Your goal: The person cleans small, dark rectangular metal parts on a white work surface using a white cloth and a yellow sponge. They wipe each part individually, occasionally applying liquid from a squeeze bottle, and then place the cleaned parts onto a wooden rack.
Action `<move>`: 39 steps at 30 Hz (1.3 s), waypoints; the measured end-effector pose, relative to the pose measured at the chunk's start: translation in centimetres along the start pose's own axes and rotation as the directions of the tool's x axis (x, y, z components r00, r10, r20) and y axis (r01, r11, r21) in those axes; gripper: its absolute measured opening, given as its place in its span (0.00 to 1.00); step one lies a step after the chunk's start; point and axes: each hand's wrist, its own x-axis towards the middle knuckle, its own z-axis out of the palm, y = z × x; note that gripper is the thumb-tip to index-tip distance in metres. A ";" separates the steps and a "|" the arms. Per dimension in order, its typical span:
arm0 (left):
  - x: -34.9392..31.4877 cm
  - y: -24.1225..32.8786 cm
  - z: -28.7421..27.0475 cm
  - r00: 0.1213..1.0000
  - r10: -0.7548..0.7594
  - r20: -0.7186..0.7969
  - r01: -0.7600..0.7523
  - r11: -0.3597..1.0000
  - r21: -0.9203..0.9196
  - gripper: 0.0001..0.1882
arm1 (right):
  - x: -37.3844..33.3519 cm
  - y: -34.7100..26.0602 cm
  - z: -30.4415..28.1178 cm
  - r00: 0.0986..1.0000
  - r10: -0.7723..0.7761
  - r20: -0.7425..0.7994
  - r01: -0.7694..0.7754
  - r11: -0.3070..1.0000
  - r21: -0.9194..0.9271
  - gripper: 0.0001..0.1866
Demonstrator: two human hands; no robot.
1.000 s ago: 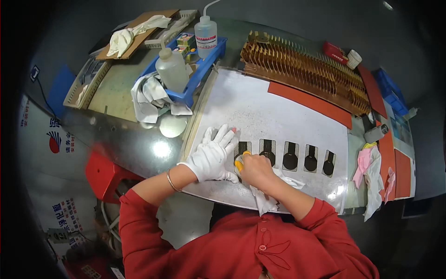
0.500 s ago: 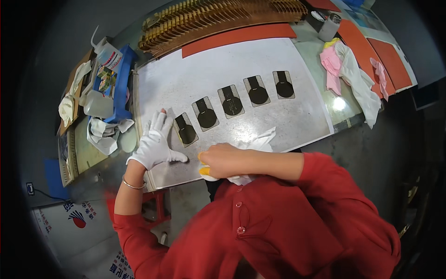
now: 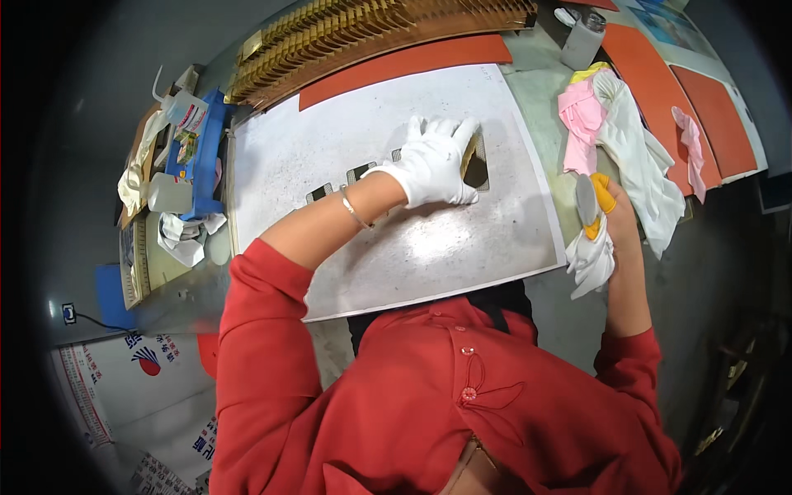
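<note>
My left hand point(image 3: 436, 161), in a white glove, reaches over the row of flat dark plates on the white sheet point(image 3: 272, 173). Its fingers are stretched out and its thumb is apart, beside the rightmost plate point(image 3: 476, 172); whether it touches that plate, I cannot tell. Parts of the other plates show along the arm, such as one patterned plate point(image 3: 319, 193) at the left; the rest is hidden. My right hand point(image 3: 615, 206), with yellow covers on its fingertips, is closed round a white cloth point(image 3: 591, 262). A grey oval piece point(image 3: 586, 200) shows beside those fingers.
Behind the sheet lie a red-orange strip point(image 3: 404, 70) and a long rack of brass-coloured pieces point(image 3: 379, 41). At the left stands a blue tray point(image 3: 206, 157) with bottles. Pink cloth point(image 3: 582, 120), white cloth point(image 3: 635, 140) and a grey bottle point(image 3: 584, 41) are at the right.
My left hand has swung right, from the row's left end to its right end. My right hand has moved from the sheet's front edge to the right side, carrying the white cloth.
</note>
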 end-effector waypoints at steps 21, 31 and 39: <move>-0.6 4.0 2.9 0.855 0.002 -0.518 -0.211 0.915 -0.345 0.40 | 0.2 2.0 -1.0 0.995 -0.062 0.072 0.065 0.997 -0.040 0.08; -5.5 -1.5 -0.2 0.962 -0.172 -0.213 0.131 0.972 -0.194 0.52 | -0.1 1.9 -1.3 0.997 -0.056 0.046 0.059 0.996 -0.068 0.08; -5.2 -0.8 -1.9 0.982 -0.180 0.049 0.178 0.983 0.043 0.41 | -0.1 2.2 -1.2 0.998 -0.056 0.010 0.056 0.996 -0.070 0.07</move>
